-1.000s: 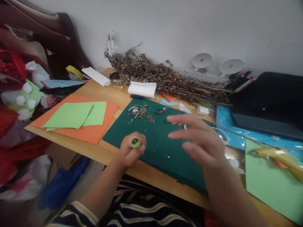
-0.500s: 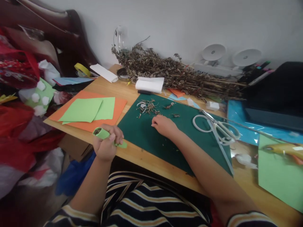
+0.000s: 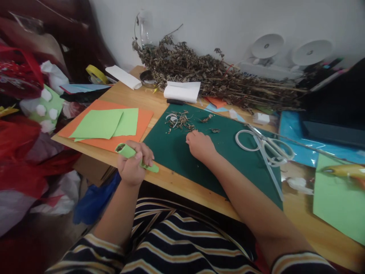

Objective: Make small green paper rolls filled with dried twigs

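My left hand [image 3: 134, 165] is wrapped round a rolled tube of light green paper [image 3: 124, 150] at the table's front edge. Brown dried plant bits show inside the tube's upper end; its lower end sticks out past my fingers. On the dark green cutting mat [image 3: 176, 160], my right hand [image 3: 201, 144] rests with its fingers curled together and pointing down. What those fingers hold, if anything, is hidden. Just beyond them lies a small heap of dry stems [image 3: 182, 121] with a whitish ring [image 3: 172, 120] at its left side. Dried leaf scraps [image 3: 207, 118] lie to the right.
White-handled scissors [image 3: 264, 146] and a ruler-like strip [image 3: 269, 171] lie on the mat's right. Green sheets [image 3: 97, 123] rest on orange paper [image 3: 85, 108] at left. Dried branches [image 3: 194, 68] line the wall. A yellow glue gun [image 3: 342, 170] lies far right.
The camera view has shifted slightly. My left hand holds the green tube a little further right, and my right hand stays curled by the stem heap.
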A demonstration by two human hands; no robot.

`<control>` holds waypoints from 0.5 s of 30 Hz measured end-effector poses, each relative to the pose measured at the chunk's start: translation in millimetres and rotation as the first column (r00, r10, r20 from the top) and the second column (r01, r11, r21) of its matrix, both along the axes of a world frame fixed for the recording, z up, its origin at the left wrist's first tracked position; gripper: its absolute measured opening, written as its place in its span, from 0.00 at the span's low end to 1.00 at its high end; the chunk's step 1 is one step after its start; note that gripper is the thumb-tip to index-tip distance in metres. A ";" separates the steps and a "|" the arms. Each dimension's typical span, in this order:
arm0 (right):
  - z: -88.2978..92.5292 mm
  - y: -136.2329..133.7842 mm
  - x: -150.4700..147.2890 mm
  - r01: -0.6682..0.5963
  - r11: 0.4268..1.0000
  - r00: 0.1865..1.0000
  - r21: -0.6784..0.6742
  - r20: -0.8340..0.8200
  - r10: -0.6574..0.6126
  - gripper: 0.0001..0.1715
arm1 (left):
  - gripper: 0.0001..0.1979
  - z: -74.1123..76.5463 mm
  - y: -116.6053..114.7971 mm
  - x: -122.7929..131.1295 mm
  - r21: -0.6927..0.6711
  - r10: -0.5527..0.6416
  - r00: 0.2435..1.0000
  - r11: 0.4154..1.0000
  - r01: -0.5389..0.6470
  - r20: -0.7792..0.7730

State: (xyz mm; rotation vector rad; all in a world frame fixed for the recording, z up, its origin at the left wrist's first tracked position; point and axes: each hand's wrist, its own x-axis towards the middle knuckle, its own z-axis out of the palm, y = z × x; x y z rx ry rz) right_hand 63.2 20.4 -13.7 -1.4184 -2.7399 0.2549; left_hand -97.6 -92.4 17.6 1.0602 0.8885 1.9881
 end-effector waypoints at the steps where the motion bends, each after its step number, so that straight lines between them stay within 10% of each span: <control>1: -0.4 -0.5 0.3 0.003 1.000 1.000 0.008 -0.003 -0.003 0.10 | 0.10 0.6 0.9 0.6 0.010 -0.011 1.000 1.000 0.011 0.007; 7: -7.5 4.2 1.1 0.009 1.000 1.000 0.019 -0.028 -0.008 0.09 | 0.11 4.3 3.1 -3.1 -0.080 -0.098 0.953 0.989 0.126 0.286; 11: -5.9 3.1 1.5 -0.017 1.000 0.998 0.010 -0.068 0.018 0.09 | 0.12 -3.1 8.2 -14.3 -0.115 -0.106 0.679 0.955 0.273 0.727; 15: 7.4 -13.0 3.3 -0.200 0.978 0.972 -0.066 -0.139 0.190 0.09 | 0.15 -11.1 14.0 -20.3 -0.201 0.036 0.534 0.946 0.254 0.844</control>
